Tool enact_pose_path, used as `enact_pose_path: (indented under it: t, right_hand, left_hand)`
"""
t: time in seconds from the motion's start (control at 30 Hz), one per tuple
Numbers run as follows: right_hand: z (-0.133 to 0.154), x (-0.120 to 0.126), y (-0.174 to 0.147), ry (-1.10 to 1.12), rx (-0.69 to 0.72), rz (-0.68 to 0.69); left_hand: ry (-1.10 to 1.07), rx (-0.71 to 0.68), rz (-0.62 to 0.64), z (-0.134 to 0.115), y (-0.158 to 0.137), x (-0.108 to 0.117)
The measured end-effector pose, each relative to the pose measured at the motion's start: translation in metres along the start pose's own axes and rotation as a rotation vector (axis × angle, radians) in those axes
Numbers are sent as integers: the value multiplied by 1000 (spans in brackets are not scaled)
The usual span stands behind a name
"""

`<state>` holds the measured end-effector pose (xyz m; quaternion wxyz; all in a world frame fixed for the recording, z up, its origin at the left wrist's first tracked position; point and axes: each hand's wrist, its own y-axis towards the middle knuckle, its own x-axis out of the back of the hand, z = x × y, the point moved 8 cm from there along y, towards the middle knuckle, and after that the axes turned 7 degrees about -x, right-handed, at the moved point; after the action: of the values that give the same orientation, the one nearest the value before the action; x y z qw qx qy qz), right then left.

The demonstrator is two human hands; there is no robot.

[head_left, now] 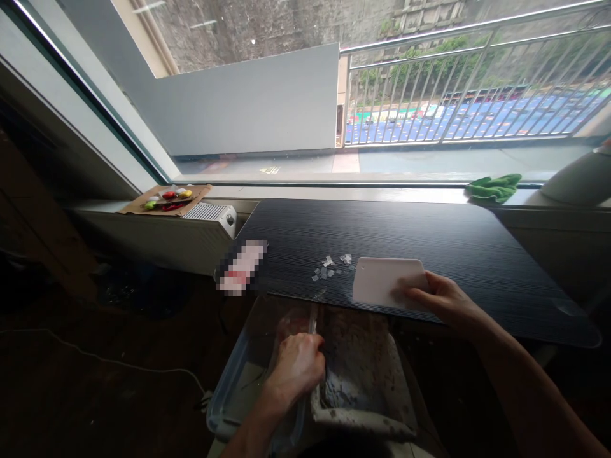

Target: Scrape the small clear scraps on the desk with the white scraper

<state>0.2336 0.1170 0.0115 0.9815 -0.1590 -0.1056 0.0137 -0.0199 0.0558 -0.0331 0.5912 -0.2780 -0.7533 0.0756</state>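
Observation:
My right hand (pixel 442 291) pinches the right end of a flat white plastic scraper (pixel 382 277), a thin rounded rectangle with a small hole in one corner. It is over the near edge of the black wood-grain table (pixel 382 226). Just left of the scraper, several small clear and whitish scraps (pixel 328 270) are scattered on the tabletop. Below the table edge, my left hand (pixel 300 359) is closed around the left rim of a pale, dark-speckled bin (pixel 363 416). Its fingertips are mostly hidden.
Beside the bin stands a clear plastic box (pixel 217 404). A pixelated pink-and-red item (pixel 243 267) is at the table's left edge. Cardboard with colourful items (pixel 172 197) and a green cloth (pixel 494 188) rest along the sill. A white cable (pixel 119 359) crosses the dark floor.

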Motion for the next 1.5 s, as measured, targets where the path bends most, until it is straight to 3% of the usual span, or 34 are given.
enact_pose_path:
  t: [0.2,0.33,0.47,0.6,0.67,0.8,1.0,1.27,1.5]
  right_hand:
    - [5,-12,11,-43,84,-1]
    - [26,-19,22,-64,182,-160]
    - [44,-40,34,-163,251,-235]
    - [51,-65,39,-214,321,-132]
    - [51,-65,40,-213,325,-127]
    - [49,-46,38,-310,275,-267]
    - [51,-52,31,-303,295,-193]
    - [44,-80,34,-271,306,-62]
    - [38,-78,32,-229,293,-75]
  left_hand:
    - [13,19,26,-1,1,-5]
    - [21,7,15,-3,2,-6]
    - [24,10,28,-5,1,-6]
    - [21,19,51,-6,1,-5]
    - [12,18,57,-6,1,-5]
    - [22,11,50,-6,2,-6]
    - [5,-11,63,-10,2,-6]
    - [37,-71,45,-26,9,-9]
    - [1,-139,85,-48,17,-6]
